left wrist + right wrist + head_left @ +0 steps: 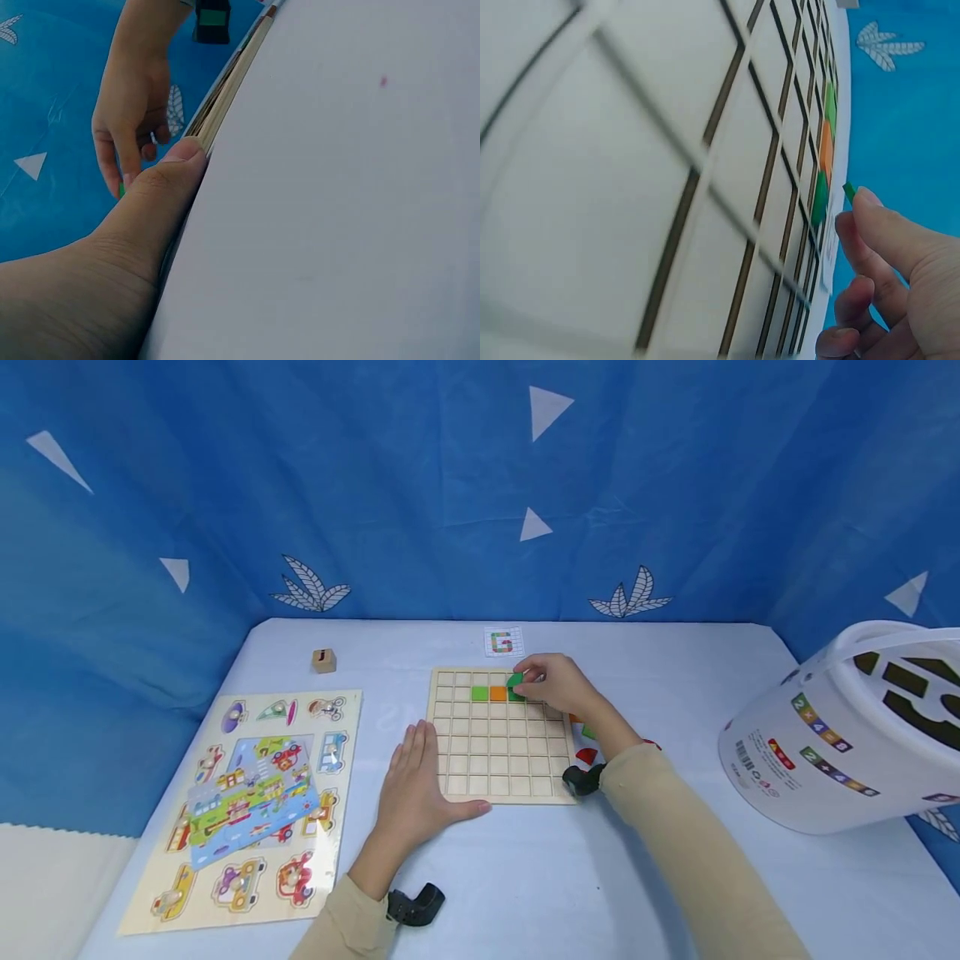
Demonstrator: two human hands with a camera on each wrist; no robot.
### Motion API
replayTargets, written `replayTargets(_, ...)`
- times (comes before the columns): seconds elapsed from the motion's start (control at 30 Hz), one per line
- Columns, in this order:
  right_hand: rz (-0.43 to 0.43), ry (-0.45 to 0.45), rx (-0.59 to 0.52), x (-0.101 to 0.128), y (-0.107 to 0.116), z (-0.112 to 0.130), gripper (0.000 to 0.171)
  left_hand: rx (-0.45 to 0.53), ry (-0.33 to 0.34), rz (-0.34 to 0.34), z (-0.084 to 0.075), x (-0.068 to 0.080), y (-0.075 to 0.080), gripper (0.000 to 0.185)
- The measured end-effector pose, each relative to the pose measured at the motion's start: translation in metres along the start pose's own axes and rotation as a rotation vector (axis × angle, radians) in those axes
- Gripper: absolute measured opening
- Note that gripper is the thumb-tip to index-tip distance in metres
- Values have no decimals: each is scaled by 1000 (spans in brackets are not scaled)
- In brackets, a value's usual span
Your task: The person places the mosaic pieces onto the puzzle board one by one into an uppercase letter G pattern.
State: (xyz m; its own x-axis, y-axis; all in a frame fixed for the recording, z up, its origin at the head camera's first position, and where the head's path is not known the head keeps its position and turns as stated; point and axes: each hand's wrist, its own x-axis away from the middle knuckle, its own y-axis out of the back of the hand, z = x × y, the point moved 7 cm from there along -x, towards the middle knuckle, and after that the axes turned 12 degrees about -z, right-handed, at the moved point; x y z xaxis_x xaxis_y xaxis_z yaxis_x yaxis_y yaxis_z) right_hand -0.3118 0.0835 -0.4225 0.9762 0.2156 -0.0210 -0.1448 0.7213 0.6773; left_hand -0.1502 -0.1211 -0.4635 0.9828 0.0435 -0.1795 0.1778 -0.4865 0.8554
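Pinching a likely light, stiff green tile (849, 193) by its edge, the right hand (558, 683) hovers over the wooden grid board (489, 764), which the straight-fingered left hand (415, 789) touches.

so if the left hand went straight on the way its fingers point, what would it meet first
Probably the board; the left hand lies right at its left edge, though contact there is unclear. Beyond that, the blue curtain.
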Motion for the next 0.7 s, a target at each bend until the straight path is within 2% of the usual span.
replayTargets(0.47,79,95,0,-8,-46,37,27,-19,-13,3,0,0,0,147)
replayTargets(0.7,84,130,46,-9,-59,50,22,-23,-18,11,1,0,0,146)
